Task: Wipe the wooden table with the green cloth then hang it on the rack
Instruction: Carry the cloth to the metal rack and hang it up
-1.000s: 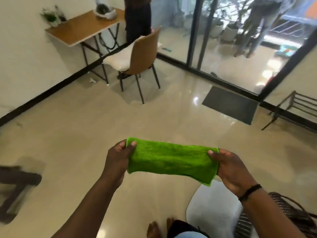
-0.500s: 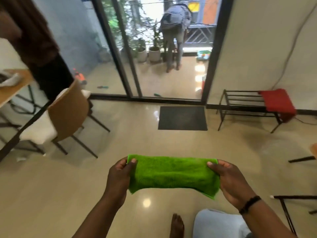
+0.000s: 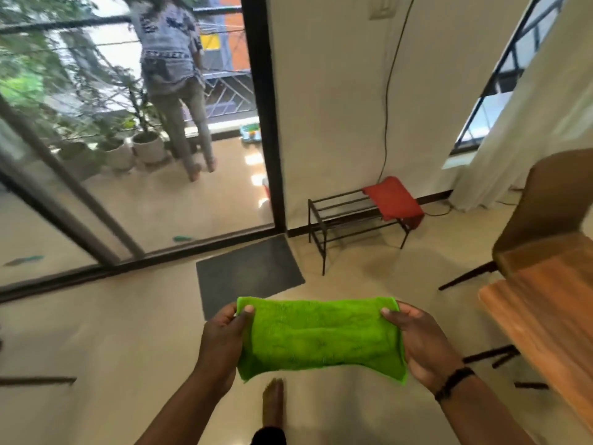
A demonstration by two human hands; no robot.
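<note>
Dark doormat (image 3: 247,274) by glass door (image 3: 134,175); red cloth (image 3: 393,199); brown chair (image 3: 545,207).

A glossy beige floor (image 3: 128,332) carries a dark mat (image 3: 247,271) by the glass door, a black rack (image 3: 349,220) against the wall with a red cloth (image 3: 393,199) draped over its right end, and a bare foot (image 3: 272,403). A wooden tabletop (image 3: 552,322) shows at right.

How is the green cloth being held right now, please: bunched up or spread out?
Spread out: the green cloth is stretched flat between the left hand and right hand.
</note>
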